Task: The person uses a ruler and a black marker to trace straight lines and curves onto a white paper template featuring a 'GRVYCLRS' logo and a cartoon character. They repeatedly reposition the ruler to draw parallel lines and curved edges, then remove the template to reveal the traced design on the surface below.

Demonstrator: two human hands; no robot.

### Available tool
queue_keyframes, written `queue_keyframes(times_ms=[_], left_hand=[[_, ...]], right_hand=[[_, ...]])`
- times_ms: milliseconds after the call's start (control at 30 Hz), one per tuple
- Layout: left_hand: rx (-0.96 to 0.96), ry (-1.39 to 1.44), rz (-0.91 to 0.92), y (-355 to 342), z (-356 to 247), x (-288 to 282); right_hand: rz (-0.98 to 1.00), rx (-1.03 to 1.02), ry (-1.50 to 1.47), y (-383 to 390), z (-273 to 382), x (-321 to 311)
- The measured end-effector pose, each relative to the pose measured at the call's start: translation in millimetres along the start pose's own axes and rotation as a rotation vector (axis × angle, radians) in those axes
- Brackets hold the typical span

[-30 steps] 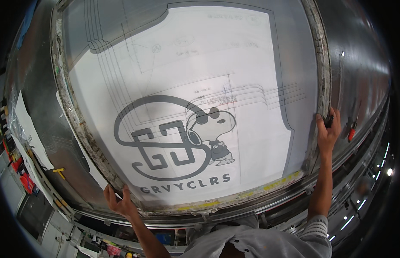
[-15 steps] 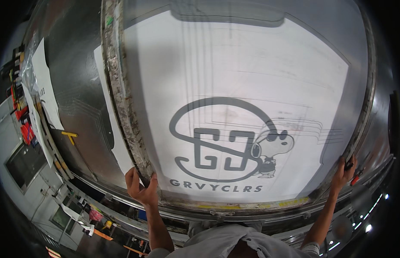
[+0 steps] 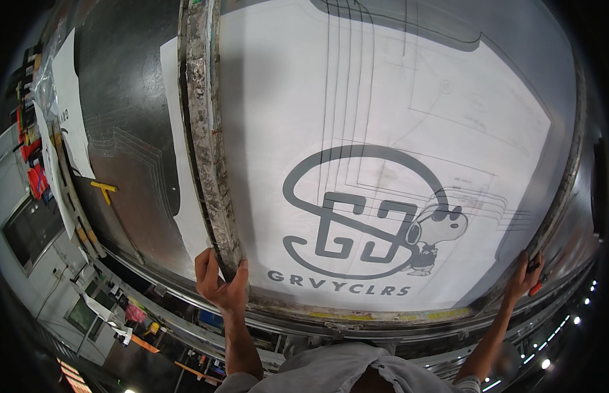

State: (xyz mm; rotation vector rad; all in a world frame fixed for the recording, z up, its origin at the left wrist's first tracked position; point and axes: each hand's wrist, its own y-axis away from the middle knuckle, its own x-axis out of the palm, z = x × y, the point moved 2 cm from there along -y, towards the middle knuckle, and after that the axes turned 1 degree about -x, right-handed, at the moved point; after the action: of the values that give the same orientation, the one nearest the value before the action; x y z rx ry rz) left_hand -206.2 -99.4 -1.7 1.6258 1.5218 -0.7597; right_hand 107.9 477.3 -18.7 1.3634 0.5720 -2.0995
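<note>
A large screen printing frame [image 3: 229, 242] with worn, ink-crusted rails lies before me. Through its translucent mesh shows a white sheet [image 3: 265, 118] bearing a grey round emblem, a line of lettering and a cartoon dog in dark glasses. Thin dark pattern lines cross the sheet. My left hand [image 3: 224, 285] grips the near end of the left rail, thumb on the inner side and fingers on the outer. At the near right corner my right hand [image 3: 525, 278] is closed round the right rail; a small dark bit shows at its fingers, too small to name.
Left of the frame is a dark metal table [image 3: 131, 72] with white pieces on it. A yellow T-shaped handle [image 3: 104, 188] lies there near the edge. A metal rail [image 3: 167, 288] runs along the near side. A red thing [image 3: 536, 289] sits beside my right hand.
The view has turned slightly, so frame and sheet appear farther right and more tilted. Both hands keep their hold on the rails. No clear shift of frame against sheet can be made out.
</note>
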Motion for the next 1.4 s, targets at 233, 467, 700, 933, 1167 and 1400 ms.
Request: queue_keyframes(times_ms=[233, 467, 700, 933, 1167, 1400], left_hand=[[-0.003, 0.019, 0.004, 2, 2, 0], [0.015, 0.050, 0.004, 6, 7, -2], [0.013, -0.112, -0.067, 6, 15, 3], [0.102, 0.041, -0.049, -4, 3, 10], [0.013, 0.006, -0.102, 5, -10, 12], [0.056, 0.081, -0.089, 6, -16, 12]], right_hand=[[0.001, -0.036, 0.020, 0, -7, 0], [0.010, 0.004, -0.012, 0, 1, -1], [-0.030, 0.158, 0.013, 6, -8, 3], [-0.112, -0.025, 0.028, -6, 28, 1], [-0.101, -0.064, 0.020, -3, 18, 0], [-0.130, -0.119, -0.037, 0, 9, -1]])
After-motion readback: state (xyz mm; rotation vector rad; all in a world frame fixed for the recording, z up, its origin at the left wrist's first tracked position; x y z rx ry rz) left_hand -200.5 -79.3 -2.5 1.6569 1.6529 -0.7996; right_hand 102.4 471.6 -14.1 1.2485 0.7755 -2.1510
